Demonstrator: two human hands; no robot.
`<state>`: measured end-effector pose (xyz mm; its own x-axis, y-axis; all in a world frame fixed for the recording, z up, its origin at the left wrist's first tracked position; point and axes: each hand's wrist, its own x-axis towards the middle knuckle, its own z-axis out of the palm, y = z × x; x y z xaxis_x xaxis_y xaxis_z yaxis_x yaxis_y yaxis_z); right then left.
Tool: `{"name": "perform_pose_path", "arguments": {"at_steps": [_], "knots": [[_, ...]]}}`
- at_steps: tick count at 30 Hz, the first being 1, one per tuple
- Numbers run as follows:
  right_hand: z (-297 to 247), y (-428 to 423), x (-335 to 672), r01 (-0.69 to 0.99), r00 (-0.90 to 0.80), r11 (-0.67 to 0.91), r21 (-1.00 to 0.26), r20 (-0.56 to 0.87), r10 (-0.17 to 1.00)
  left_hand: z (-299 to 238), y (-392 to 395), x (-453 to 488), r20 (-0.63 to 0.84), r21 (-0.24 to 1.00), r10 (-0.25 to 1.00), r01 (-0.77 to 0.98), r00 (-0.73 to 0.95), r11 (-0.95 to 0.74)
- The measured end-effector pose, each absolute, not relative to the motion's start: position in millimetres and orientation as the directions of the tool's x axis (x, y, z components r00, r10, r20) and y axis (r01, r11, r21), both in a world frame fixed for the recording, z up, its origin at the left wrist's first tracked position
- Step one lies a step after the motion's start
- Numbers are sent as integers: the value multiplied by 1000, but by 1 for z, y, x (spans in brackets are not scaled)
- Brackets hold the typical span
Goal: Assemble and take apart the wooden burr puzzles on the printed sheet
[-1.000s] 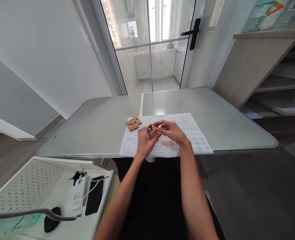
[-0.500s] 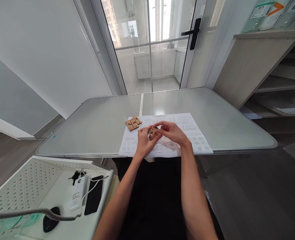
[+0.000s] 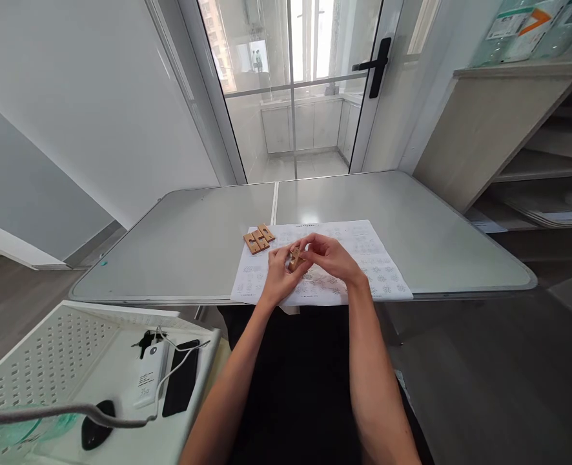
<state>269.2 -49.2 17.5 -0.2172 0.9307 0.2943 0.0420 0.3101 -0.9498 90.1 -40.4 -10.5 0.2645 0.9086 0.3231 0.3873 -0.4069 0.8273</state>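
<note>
Between my two hands, above the printed sheet, is a small wooden puzzle piece [image 3: 294, 259] with notches cut in it. My left hand [image 3: 281, 271] grips it from the left, thumb below and fingers above. From the right, my right hand [image 3: 328, 256] pinches it with thumb and fingertips. The fingers cover part of it, so whether it is one piece or several joined cannot be made out. Left of my hands, flat wooden pieces [image 3: 259, 238] with cut-outs lie side by side at the sheet's upper left corner. Under everything is the white printed sheet [image 3: 363, 258] of small diagrams.
The grey table [image 3: 450, 252] reaches a glass door [image 3: 315, 129]. At lower left, a white basket [image 3: 116, 374] holds a power bank [image 3: 151, 373] with a cable, a black phone [image 3: 182, 378], keys [image 3: 145, 342] and a black mouse [image 3: 98, 426]. Shelves [image 3: 518, 123] stand at right.
The wooden piece has turned slightly between my fingers, and my right hand has shifted a little to the left. The flat pieces and the sheet stay in place.
</note>
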Motion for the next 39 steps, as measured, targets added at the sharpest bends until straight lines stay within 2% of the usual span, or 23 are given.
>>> {"name": "perform_pose_path", "arguments": {"at_steps": [6,12,21,30,34,39], "knots": [[17,-49,268,49,-230,308,-950,290,929,-12,-38,89,321,826,902,382,288,-415],[21,-47,262,32,-234,326,-945,310,921,-9,-41,91,333,826,914,397,231,-401],[25,-46,265,286,-98,279,-917,262,960,-10,-41,91,350,820,917,412,190,-398],[24,-46,265,182,-158,367,-912,341,927,-13,-39,90,316,830,931,421,183,-365],[25,-44,265,75,-35,311,-947,309,950,-14,-38,91,336,825,932,435,138,-362],[14,-35,271,68,255,237,-969,247,935,-16,-38,92,409,818,913,443,2,-367]]}}
